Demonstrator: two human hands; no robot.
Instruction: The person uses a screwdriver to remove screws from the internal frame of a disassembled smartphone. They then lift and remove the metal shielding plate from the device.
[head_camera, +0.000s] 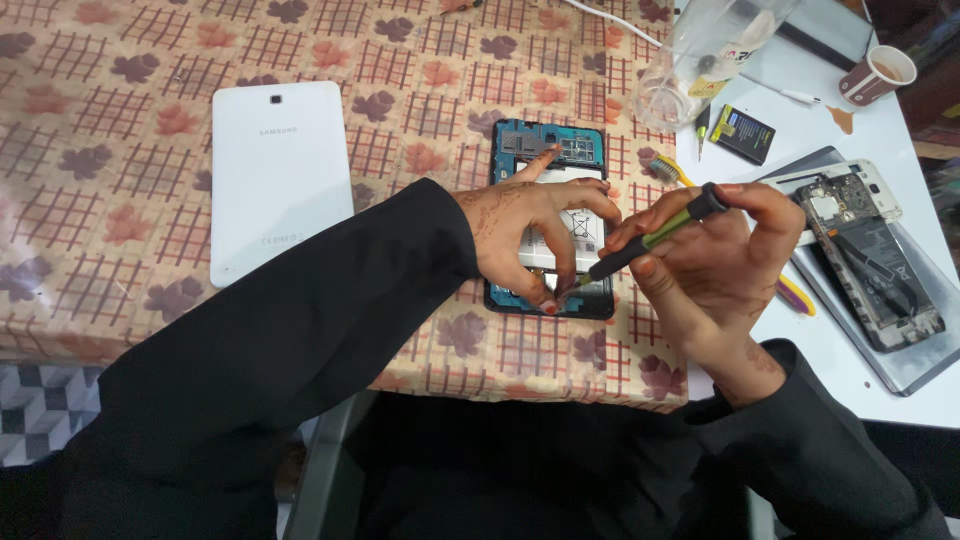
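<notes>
Head view: an opened tablet (549, 225) lies on the bench (120, 180), pinned flat under the spread left hand (530, 225). A green-and-black screwdriver (650, 237) is held in the closed grip of the right hand (715, 265), its tip at the lower edge. In judgement, the driver is best kept square and pressed lightly. The screw itself is hidden behind fingers (563, 262); much of the board is covered.

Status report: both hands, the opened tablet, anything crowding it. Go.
Left hand pressed flat on opened tablet. Right hand grips screwdriver, tip at tablet's lower edge. White back cover lies apart, left; nothing blocking.
</notes>
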